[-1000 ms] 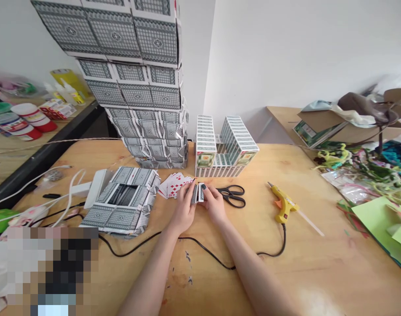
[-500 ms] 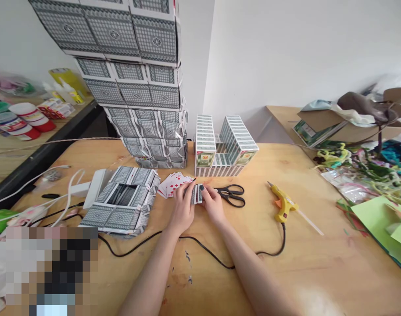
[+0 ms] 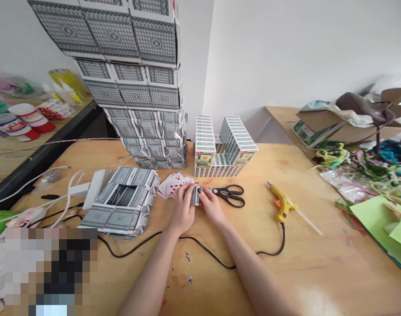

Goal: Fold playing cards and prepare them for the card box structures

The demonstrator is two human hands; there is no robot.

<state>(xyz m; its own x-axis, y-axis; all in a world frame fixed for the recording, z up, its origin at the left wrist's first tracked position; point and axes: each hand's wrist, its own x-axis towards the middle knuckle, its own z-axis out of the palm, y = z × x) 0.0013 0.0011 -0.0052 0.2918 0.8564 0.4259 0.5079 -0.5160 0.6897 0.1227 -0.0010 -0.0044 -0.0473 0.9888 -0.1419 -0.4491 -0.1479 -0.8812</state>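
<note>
Between my two hands, just above the wooden table, is a small grey-patterned playing card piece (image 3: pixel 194 199). My left hand (image 3: pixel 183 206) grips it from the left, its fingers curled round the far side. My right hand (image 3: pixel 209 202) pinches its right edge, the thumb with a dark nail on top. Fingers partly hide the piece, so I cannot tell whether it is one card or several. Loose playing cards (image 3: pixel 171 184) lie face up, fanned out, behind my left hand. Black-handled scissors (image 3: pixel 231 193) rest just right of my right hand.
A tall tower of folded cards (image 3: pixel 148 87) rises at the back left, before it a flat card structure (image 3: pixel 121 206). Stacked card boxes (image 3: pixel 205 145) stand behind my hands. A yellow glue gun (image 3: pixel 282 204) lies right, its black cable (image 3: pixel 207 250) crossing the table near my forearms.
The card piece has closed up: the gap between its two parts no longer shows. My right hand has shifted slightly left towards my left hand.
</note>
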